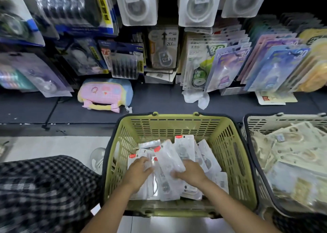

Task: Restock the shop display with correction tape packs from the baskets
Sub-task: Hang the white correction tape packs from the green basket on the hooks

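a dark shelf ledge (pixel 159 100) runs above a pale glossy floor (pixel 53 146).

On the far display you can read "20" on a guitar-print pack (pixel 163 51), "72" on a blue pack (pixel 107 53), and "30" on two purple packs (pixel 230 64) at right.
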The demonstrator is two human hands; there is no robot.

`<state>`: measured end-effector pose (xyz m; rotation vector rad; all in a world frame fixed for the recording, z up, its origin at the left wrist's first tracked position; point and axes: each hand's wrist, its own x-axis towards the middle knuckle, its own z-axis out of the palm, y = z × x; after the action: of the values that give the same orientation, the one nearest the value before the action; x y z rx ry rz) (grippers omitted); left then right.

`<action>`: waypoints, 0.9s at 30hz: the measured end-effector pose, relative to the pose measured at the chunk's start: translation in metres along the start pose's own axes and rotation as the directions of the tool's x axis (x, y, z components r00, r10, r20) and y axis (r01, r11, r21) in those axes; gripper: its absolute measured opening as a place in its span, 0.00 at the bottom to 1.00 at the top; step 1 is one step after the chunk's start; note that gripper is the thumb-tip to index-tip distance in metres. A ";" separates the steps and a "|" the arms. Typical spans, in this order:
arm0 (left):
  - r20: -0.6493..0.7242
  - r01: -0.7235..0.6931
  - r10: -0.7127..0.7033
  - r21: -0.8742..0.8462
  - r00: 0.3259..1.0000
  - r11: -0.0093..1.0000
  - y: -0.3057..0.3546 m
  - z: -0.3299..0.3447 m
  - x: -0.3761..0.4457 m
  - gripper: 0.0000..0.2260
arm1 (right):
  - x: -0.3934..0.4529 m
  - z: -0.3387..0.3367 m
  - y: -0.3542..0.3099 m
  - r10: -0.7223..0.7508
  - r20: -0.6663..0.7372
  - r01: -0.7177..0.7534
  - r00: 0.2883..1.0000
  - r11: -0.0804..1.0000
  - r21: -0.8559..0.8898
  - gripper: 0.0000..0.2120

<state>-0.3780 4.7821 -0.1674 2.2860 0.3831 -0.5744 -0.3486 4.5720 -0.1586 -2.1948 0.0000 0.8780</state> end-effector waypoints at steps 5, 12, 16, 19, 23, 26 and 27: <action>0.231 0.251 -0.107 -0.796 0.967 0.551 0.027 -0.011 -0.005 0.19 | -0.006 -0.001 -0.024 -0.174 0.108 0.109 0.979 0.888 0.447 0.08; 0.074 0.168 -0.236 -0.897 0.969 0.408 0.014 -0.035 -0.001 0.13 | 0.024 0.035 -0.016 -0.020 -0.290 -0.019 0.957 0.991 -0.130 0.18; 0.091 0.183 -0.289 -0.932 0.953 0.312 0.003 -0.041 0.000 0.14 | 0.027 0.058 -0.013 0.045 -0.188 -0.092 0.981 0.964 -0.249 0.20; 0.089 0.175 -0.260 -0.927 0.962 0.333 0.001 -0.041 -0.004 0.12 | 0.026 0.058 -0.009 0.044 -0.175 -0.083 0.984 0.973 -0.218 0.15; -0.001 0.133 -0.294 -0.890 0.956 0.436 0.003 -0.038 -0.002 0.13 | 0.015 0.025 -0.004 0.033 -0.258 0.059 0.966 0.939 0.338 0.13; 0.016 0.180 -0.304 -0.835 0.953 0.519 0.007 -0.033 -0.002 0.13 | 0.004 0.001 -0.015 -0.022 -0.210 0.142 0.977 0.804 0.577 0.08; 0.044 0.205 -0.301 -0.823 0.953 0.530 0.009 -0.031 -0.004 0.12 | 0.002 -0.002 -0.021 -0.044 -0.183 0.144 0.982 0.803 0.579 0.07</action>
<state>-0.3686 4.7974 -0.1403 1.3333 0.8528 -0.2982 -0.3402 4.5864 -0.1451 -1.6471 0.2158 0.5401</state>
